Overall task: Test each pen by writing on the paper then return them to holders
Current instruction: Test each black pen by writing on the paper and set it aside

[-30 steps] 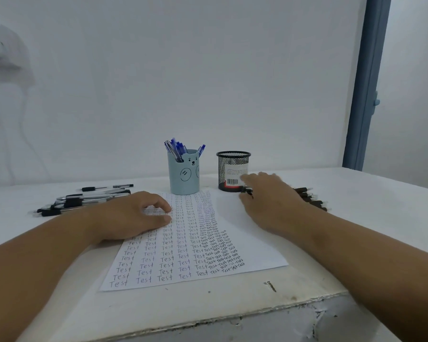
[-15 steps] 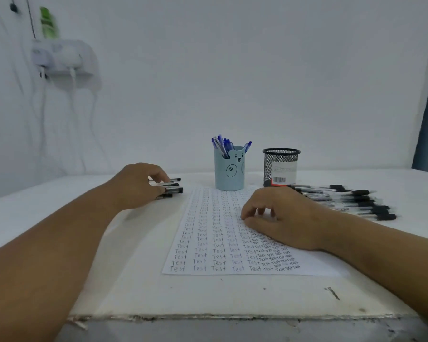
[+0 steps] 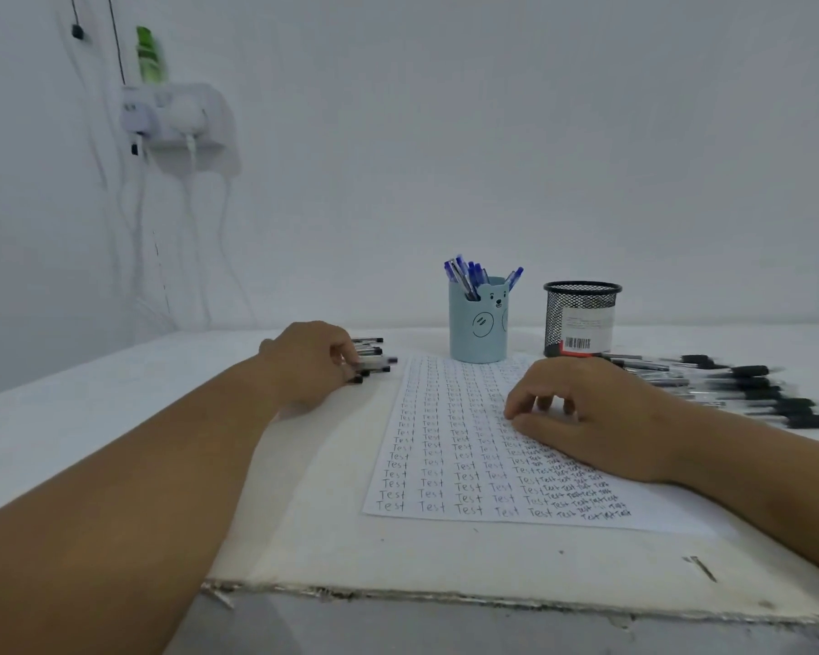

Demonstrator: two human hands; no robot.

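Several black pens (image 3: 372, 359) lie crosswise, caps rightward, in the left hand's (image 3: 310, 361) curled grip.

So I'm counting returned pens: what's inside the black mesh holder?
Through the mesh of the black mesh holder no pens show and none stick above its rim. Its label hides the lower front. The blue bear holder holds blue pens.

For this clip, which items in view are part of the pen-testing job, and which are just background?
Part of the job:
paper covered in "Test"
blue bear holder with blue pens
black mesh holder
left pen pile, touched by the left hand
right pen pile
right hand, resting on the paper

Just lying about:
wall socket unit
green bottle
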